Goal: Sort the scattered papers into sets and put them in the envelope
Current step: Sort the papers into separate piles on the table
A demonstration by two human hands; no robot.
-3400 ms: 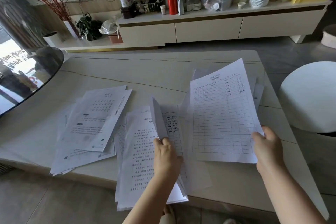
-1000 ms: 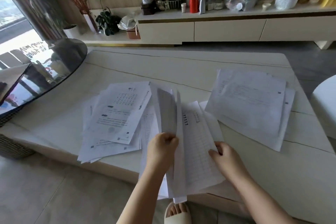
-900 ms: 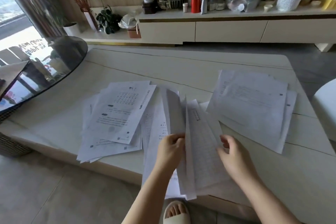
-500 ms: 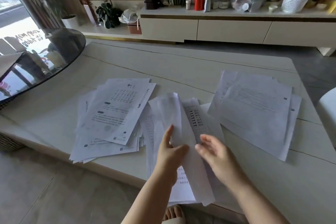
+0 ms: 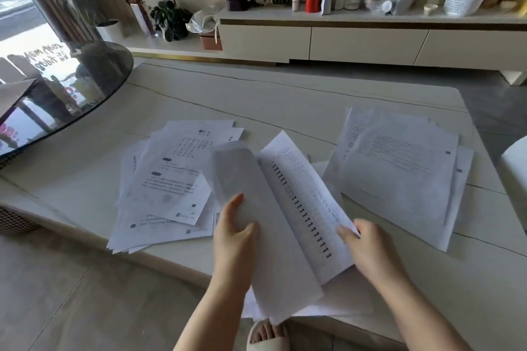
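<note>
Printed white papers lie in three groups on the pale table [image 5: 285,100]. A loose left pile [image 5: 168,188] has a sheet with a small grid on top. A tidier right stack [image 5: 399,171] lies near the table's right edge. Between them, the middle bundle hangs over the front edge. My left hand [image 5: 235,234] grips a curled blank-backed sheet [image 5: 248,179] lifted from that bundle. My right hand [image 5: 368,248] pinches the lower right edge of a table-printed sheet [image 5: 308,205] with a dark column of entries. No envelope is in view.
A round dark glass table [image 5: 65,88] overlaps the far left corner. A long low cabinet [image 5: 365,43] with bottles, a red flask and baskets runs along the back. A white stool [image 5: 516,179] stands at the right. My sandalled foot [image 5: 266,336] shows below the table edge.
Earlier my right hand laid a table sheet on the right stack and came back. In the last half second my left hand folded the blank sheet leftward, and my right hand took the table sheet's edge.
</note>
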